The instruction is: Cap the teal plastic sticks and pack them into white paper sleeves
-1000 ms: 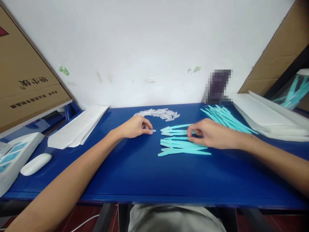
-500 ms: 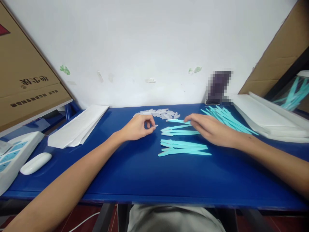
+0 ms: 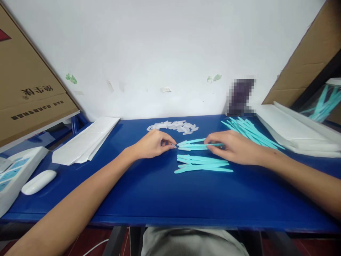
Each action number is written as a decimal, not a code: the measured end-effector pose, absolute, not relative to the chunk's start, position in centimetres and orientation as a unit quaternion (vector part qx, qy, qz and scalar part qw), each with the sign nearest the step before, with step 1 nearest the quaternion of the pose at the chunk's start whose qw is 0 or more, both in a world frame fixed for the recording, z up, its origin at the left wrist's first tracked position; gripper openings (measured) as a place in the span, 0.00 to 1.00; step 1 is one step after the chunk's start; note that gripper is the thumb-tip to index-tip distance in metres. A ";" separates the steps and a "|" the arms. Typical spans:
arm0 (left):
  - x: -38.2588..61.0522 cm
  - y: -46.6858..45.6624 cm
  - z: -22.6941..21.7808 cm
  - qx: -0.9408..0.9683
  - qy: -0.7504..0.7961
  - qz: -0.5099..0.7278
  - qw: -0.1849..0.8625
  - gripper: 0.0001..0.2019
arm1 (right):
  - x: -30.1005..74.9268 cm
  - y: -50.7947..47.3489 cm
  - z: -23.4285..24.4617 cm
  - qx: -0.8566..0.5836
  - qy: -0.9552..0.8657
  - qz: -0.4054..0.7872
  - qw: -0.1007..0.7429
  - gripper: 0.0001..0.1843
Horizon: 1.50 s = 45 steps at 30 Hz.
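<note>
My left hand [image 3: 154,144] is closed in a pinch on a small translucent blade cap [image 3: 174,145]. Facing it, my right hand [image 3: 231,146] has thumb and fingers closed on a turquoise eyebrow razor [image 3: 198,146], whose head points left towards the cap. Other razors lie right beside this one, so its outline partly merges with theirs. Whether cap and razor touch is unclear. Just below, a small group of turquoise razors [image 3: 204,163] lies on the blue table [image 3: 160,195]. Behind my left hand is a pile of translucent caps [image 3: 176,126].
More turquoise razors [image 3: 250,131] lie heaped at the back right, by a stack of white sheets [image 3: 295,128]. White packets [image 3: 86,140] and a white mouse-shaped case [image 3: 39,182] are on the left. A cardboard box [image 3: 34,71] leans there. A tub of razors [image 3: 327,99] stands far right.
My right hand has come down towards me and closed on a razor. The uppermost razor has left its earlier spot. My left hand has shifted slightly right and nearer with the cap.
</note>
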<state>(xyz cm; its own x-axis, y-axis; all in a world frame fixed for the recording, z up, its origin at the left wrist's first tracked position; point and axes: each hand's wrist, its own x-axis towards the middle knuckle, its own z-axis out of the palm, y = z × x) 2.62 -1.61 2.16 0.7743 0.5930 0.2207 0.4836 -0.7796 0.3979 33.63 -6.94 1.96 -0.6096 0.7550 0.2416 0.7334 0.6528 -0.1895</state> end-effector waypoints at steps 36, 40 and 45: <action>4.9 -2.2 0.9 0.924 0.301 0.169 0.163 0.07 | 31.8 -7.0 0.6 -0.366 -0.917 0.068 0.144 0.20; 5.0 -2.3 0.9 0.918 0.301 0.179 0.187 0.07 | 31.7 -6.9 0.4 -0.377 -0.913 0.039 0.150 0.20; 4.4 -1.9 1.0 0.904 0.328 0.203 0.183 0.13 | 32.3 -7.1 0.9 -0.431 -0.874 -0.044 0.219 0.17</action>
<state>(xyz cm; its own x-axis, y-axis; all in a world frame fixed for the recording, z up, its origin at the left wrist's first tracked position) 4.36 -1.93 1.03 0.7032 0.6669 0.2465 0.5183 -0.7182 0.4642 32.27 -7.14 0.88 -0.5333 0.7341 0.4202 0.7727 0.6250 -0.1113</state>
